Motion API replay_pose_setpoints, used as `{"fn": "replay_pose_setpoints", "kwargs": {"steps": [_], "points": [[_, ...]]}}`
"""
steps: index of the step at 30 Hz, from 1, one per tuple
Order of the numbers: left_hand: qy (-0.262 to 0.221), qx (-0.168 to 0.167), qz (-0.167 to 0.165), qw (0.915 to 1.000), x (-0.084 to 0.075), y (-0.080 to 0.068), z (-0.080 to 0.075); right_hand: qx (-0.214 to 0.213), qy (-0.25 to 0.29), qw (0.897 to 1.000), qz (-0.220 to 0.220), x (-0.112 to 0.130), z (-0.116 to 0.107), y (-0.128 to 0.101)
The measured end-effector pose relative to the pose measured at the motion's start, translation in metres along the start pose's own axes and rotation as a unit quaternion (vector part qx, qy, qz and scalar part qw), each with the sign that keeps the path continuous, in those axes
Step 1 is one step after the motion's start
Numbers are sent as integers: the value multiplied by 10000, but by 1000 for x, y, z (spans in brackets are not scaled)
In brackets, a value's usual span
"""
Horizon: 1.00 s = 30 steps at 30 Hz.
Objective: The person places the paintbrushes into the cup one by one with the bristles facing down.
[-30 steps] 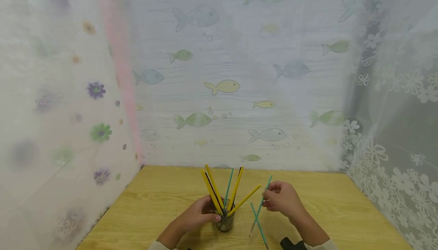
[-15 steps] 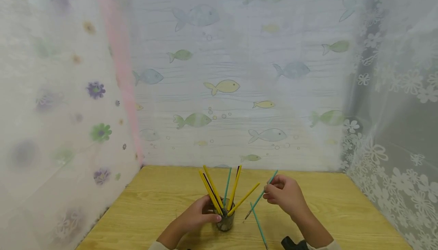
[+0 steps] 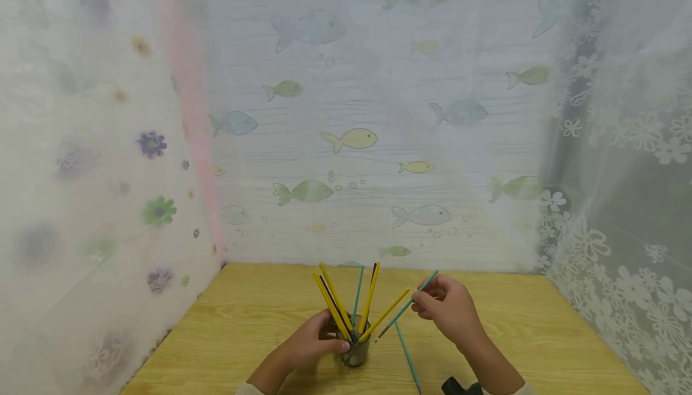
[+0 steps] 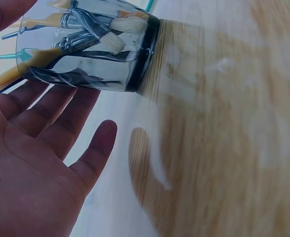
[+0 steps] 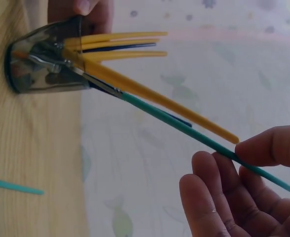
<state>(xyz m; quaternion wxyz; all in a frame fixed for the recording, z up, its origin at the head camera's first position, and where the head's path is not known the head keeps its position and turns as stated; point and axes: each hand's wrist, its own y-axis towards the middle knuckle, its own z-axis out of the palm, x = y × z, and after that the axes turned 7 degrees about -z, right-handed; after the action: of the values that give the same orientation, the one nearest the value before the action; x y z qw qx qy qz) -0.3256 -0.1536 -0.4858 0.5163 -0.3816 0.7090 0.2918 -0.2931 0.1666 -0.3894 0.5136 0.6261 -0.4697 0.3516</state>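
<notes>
A clear glass cup [image 3: 355, 356] stands on the table, holding several yellow, black and teal paintbrushes [image 3: 331, 305], bristles down. My left hand [image 3: 310, 342] grips the cup near its rim, thumb in front and fingers round the far side; the little finger sticks out in the left wrist view. To the right, my right hand [image 3: 446, 311] pinches a teal paintbrush [image 5: 169, 121] near its handle end. That brush slants down to the left, and its bristle end overlaps the cup's mouth in the right wrist view.
Another teal paintbrush [image 3: 408, 357] lies on the wooden table [image 3: 243, 305] between the cup and the right forearm. A black object [image 3: 459, 386] sits by the right wrist. Printed curtains [image 3: 351, 83] rise behind and at both sides.
The paintbrush in my right hand has swung from crossing the brush on the table to a flatter slant, its tip moving up and left toward the cup. My left hand stays on the cup.
</notes>
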Motion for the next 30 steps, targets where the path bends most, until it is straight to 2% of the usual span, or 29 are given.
{"fn": "replay_pose_setpoints", "kwargs": {"steps": [20, 30], "points": [[113, -53, 42, 9999, 2, 1, 1, 254, -18, 9992, -318, 13, 1, -7], [111, -117, -26, 9999, 1, 1, 0, 392, 542, 9964, -518, 11, 12, -11]]}}
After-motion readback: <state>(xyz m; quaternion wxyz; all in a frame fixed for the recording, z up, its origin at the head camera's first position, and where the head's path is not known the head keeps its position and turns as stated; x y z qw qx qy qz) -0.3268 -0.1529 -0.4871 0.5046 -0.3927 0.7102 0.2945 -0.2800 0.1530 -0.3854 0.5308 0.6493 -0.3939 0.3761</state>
